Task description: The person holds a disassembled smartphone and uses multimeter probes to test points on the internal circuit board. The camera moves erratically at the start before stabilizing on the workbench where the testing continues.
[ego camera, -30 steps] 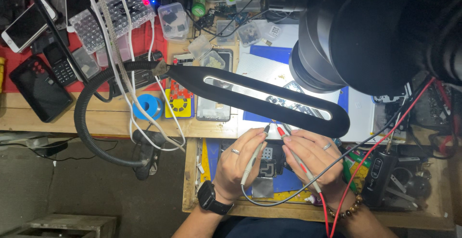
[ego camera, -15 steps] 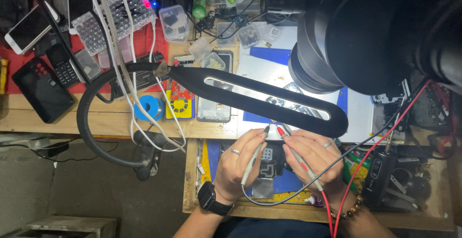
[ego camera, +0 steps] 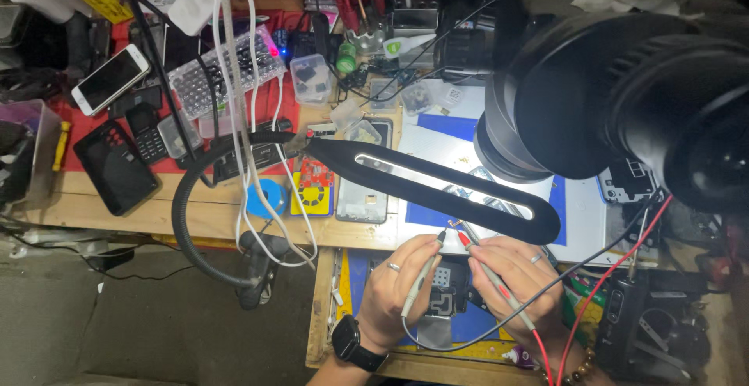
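Both hands are staying put since a moment ago, the left hand pinching the black probe and the right hand gripping the red probe, tips still meeting over the dark circuit board beneath the black lamp head, so the probing is holding steady

2 hands, 2 probes, 1 lamp, 3 phones, 1 watch

Left hand and right hand are held close together, fingers curled, each pinched shut; wrists are bent inward.
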